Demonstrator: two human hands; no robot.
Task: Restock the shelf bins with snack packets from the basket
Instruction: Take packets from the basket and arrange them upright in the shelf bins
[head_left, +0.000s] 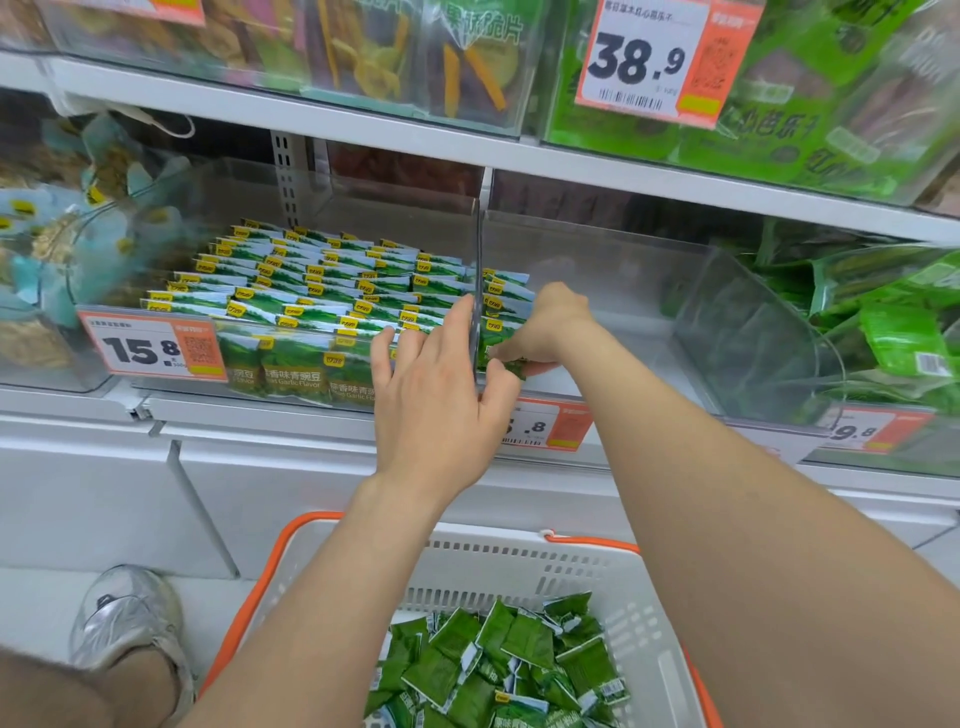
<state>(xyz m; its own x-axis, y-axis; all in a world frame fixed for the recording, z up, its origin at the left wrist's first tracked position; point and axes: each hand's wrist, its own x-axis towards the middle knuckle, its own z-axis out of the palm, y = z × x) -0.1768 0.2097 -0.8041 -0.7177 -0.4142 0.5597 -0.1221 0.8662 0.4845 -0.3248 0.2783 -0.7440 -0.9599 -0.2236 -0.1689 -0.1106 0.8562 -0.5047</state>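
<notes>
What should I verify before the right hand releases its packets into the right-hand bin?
1. Grip: right hand pinches green square snack packets: ok.
2. Placement: those packets sit inside the clear plastic right bin, beside the clear divider: ok.
3. Support: left hand open, fingers straight at the divider's front: ok.
4. Orientation: packets upright like the stocked left bin's rows: cannot tell, the hand hides them.
5. Room: right bin mostly bare: ok.
6. Supply: white plastic basket with orange rim holds loose packets: ok.
</notes>
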